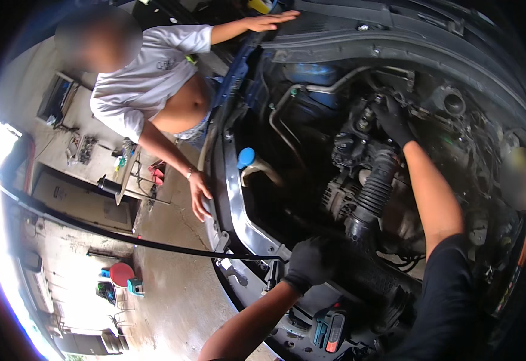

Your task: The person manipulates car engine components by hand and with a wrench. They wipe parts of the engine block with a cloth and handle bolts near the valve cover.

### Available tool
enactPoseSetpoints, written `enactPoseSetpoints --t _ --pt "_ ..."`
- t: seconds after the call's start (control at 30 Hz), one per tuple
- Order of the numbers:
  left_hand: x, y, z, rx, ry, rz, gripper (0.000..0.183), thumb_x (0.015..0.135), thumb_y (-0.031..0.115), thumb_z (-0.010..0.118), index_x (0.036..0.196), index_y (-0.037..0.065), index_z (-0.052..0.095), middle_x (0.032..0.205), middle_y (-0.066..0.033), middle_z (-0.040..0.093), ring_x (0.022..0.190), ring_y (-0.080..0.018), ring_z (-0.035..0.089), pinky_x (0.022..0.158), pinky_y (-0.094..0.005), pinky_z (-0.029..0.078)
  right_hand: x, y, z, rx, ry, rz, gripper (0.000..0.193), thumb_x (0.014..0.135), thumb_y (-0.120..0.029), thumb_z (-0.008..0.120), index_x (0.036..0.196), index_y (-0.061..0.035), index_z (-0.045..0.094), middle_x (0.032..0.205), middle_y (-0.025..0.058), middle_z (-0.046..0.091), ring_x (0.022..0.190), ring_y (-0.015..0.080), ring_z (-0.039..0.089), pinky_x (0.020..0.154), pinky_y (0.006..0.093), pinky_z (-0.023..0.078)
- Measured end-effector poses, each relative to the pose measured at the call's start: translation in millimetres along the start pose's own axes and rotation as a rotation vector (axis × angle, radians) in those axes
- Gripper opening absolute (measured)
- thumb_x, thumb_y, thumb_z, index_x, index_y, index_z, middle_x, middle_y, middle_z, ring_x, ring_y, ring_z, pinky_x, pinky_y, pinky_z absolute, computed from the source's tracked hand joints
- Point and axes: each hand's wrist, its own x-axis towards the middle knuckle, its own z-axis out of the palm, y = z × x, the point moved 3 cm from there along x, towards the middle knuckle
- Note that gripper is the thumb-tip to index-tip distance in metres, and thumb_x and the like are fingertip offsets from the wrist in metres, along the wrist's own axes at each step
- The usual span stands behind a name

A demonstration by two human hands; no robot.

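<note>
Both my hands wear black gloves over an open car engine bay. My right hand (393, 118) reaches to the top of the engine (350, 147), its bent fingers closed at a small fitting that I cannot make out. Just below it runs a ribbed black air intake hose (374, 189). My left hand (314, 263) rests low at the front of the bay, near the front crossmember and the lower end of a long black rod (172, 245). Its fingers blend into the dark parts, so their grip is hidden. A teal and black cordless tool (330, 330) lies below it.
Across the fender a person (160, 90) in a light shirt leans with both hands on the car's edge. A blue-capped filler neck (246, 157) rises at the bay's left. A metal pipe (323, 89) bends across the back. Behind stand a workbench (127, 174) and a red stool (122, 274).
</note>
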Motion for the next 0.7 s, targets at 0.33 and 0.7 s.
enactPoseSetpoints --t 0.33,0.7 --pt "-15.0 -7.2 -17.4 0.011 -0.063 -0.129 0.037 0.077 0.034 0.069 0.111 0.018 0.071 0.102 -0.0151 0.071 0.092 -0.0386 0.068 0.078 -0.0491 0.055 -36.6 -44.0 46.8 -0.218 0.063 0.12 0.036 0.1 -0.035 0.055 0.109 -0.0019 0.065 0.103 0.0286 0.066 0.099 0.0488 0.062 0.081 0.0522 0.049" --pt "-8.7 -5.3 -14.1 0.022 -0.082 -0.007 0.041 0.077 0.033 0.069 0.115 0.02 0.072 0.105 -0.0128 0.072 0.096 -0.0378 0.068 0.082 -0.0475 0.055 -65.3 -64.3 -93.5 -0.094 -0.127 0.037 0.047 0.092 -0.029 0.07 0.126 0.0013 0.061 0.113 0.0226 0.07 0.106 0.0369 0.068 0.091 0.0402 0.052"
